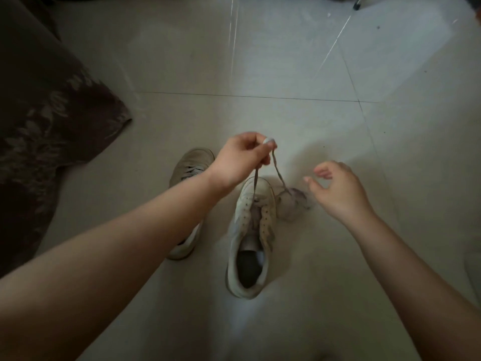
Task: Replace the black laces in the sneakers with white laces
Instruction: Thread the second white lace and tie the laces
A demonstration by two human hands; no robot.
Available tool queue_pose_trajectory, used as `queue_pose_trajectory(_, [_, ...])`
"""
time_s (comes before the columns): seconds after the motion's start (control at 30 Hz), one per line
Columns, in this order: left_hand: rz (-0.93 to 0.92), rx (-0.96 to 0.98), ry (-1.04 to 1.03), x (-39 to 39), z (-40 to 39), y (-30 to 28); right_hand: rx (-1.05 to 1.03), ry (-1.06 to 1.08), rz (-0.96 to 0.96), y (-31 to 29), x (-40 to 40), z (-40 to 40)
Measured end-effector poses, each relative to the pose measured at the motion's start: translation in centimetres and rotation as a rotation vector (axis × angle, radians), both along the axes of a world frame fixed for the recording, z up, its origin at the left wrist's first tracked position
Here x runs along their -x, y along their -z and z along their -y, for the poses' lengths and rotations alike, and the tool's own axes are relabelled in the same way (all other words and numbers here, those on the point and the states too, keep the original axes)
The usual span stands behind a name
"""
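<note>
Between the two forearms, on the tiled floor (260,74), a white sneaker (250,230) is lying with its long axis running away from the person, toe far, heel near. Left hand (239,160) is pinching a pale lace (278,175) above the toe, lifting it into a loop: one strand is dropping to the eyelets, the other is trailing right to a loose pile of lace (292,204) just beside the shoe. Right hand (335,188) is hovering nearby, fingers loosely spread, holding nothing; being nearer the pile, it is probably better placed to take the free end. A second sneaker (190,165) is resting to the left, partly hidden beneath the left forearm.
</note>
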State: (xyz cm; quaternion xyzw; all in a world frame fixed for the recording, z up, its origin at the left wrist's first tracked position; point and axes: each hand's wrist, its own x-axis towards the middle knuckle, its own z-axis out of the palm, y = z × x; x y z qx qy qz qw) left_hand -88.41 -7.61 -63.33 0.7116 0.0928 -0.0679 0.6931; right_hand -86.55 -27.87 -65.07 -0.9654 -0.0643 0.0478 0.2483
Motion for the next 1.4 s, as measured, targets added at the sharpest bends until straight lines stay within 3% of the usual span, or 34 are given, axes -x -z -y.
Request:
queue_pose_trajectory(0.03, [0.010,0.006,-0.018,-0.7,0.3,-0.5,-0.069,-0.032,-0.001,0.1,0.4,-0.5])
queue_pose_trajectory(0.1, [0.026,-0.007,0.008,-1.7,1.0,-1.4,-0.241,-0.109,-0.236,0.0,1.2,-2.0])
queue_pose_trajectory(0.17, [0.029,-0.105,0.108,-2.0,1.6,-1.9,-0.463,-0.037,-0.378,0.2,1.3,-3.4])
queue_pose_trajectory(0.23, [0.043,-0.236,0.217,-1.7,1.9,-2.0,-0.552,0.119,-0.184,0.1,0.5,-4.0])
queue_pose_trajectory(0.33, [0.062,-0.254,0.317,-1.1,1.8,-2.3,-0.361,-0.009,0.098,-0.6,-1.3,-3.1])
queue_pose_trajectory(0.43, [0.024,-0.150,0.239,-1.2,0.8,-2.6,-0.165,-0.165,0.013,-0.4,-2.7,-2.0])
queue_pose_trajectory(0.5, [-0.024,-0.022,0.064,-1.5,-0.5,-2.0,-0.119,-0.100,-0.022,0.9,-2.8,-0.9])
queue_pose_trajectory(0.57, [-0.063,-0.028,-0.124,-1.8,-1.8,-1.0,-0.142,0.014,-0.097,1.9,-2.8,0.6])
queue_pose_trajectory(0.67, [-0.015,-0.475,-0.300,-1.2,-2.5,0.7,-0.429,0.206,-0.372,1.6,-2.3,1.5])
queue_pose_trajectory(0.73, [0.216,-0.807,-0.381,0.3,-2.0,1.3,-0.666,0.263,-0.540,0.8,-2.0,0.7])
queue_pose_trajectory(0.77, [0.371,-0.863,-0.336,1.2,-1.3,1.5,-0.738,0.254,-0.584,0.4,-1.9,0.2])
queue_pose_trajectory(0.83, [0.465,-0.785,-0.024,2.8,0.7,2.0,-0.852,0.195,-0.654,-0.9,-1.7,-0.9])
queue_pose_trajectory(0.9, [0.321,-0.659,0.255,3.9,2.9,2.7,-1.008,0.150,-0.765,-2.2,-1.5,-1.9])
queue_pose_trajectory(0.97, [0.266,-0.533,0.358,4.5,4.3,3.6,-1.195,0.168,-0.870,-3.2,-1.4,-2.4])
queue_pose_trajectory(1.07, [0.169,-0.262,0.397,5.2,4.8,3.6,-1.401,0.270,-0.831,-3.9,-1.9,-2.3])
queue_pose_trajectory(1.13, [0.161,-0.269,0.388,6.0,4.6,3.4,-1.399,0.327,-0.749,-3.7,-2.3,-1.6])
queue_pose_trajectory(1.23, [0.136,-0.359,0.326,6.3,3.9,3.7,-1.157,0.270,-0.791,-2.3,-1.5,-0.7])
queue_pose_trajectory(1.33, [0.085,-0.600,0.362,5.9,3.5,4.0,-0.877,0.116,-0.902,0.0,1.4,-1.1])
queue_pose_trajectory(1.4, [0.039,-0.773,0.417,5.8,3.5,4.1,-0.782,0.128,-0.862,1.3,2.9,-1.4])
